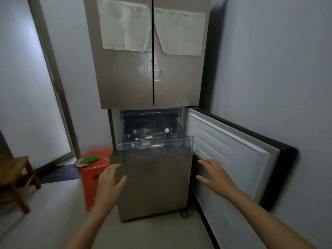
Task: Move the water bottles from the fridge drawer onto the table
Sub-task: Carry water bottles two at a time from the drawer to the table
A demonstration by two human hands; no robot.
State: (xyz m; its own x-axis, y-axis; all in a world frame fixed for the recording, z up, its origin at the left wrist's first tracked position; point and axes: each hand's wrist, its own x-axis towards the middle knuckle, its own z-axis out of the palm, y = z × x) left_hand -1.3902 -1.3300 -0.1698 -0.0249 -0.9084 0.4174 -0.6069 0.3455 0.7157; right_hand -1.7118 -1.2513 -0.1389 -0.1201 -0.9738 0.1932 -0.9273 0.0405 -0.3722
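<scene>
A tall beige fridge stands ahead with its lower right door swung open to the right. A clear plastic drawer is pulled out of the lower compartment. Several clear water bottles lie inside it, one with a white cap. My left hand hovers below the drawer's left corner, fingers straight and spread, holding nothing. My right hand hovers below the drawer's right side, in front of the open door, fingers also spread and empty.
A red plastic stool with a green item on top stands left of the fridge. A wooden stool is at the far left. Behind it is a frosted glass door. A grey wall closes the right side.
</scene>
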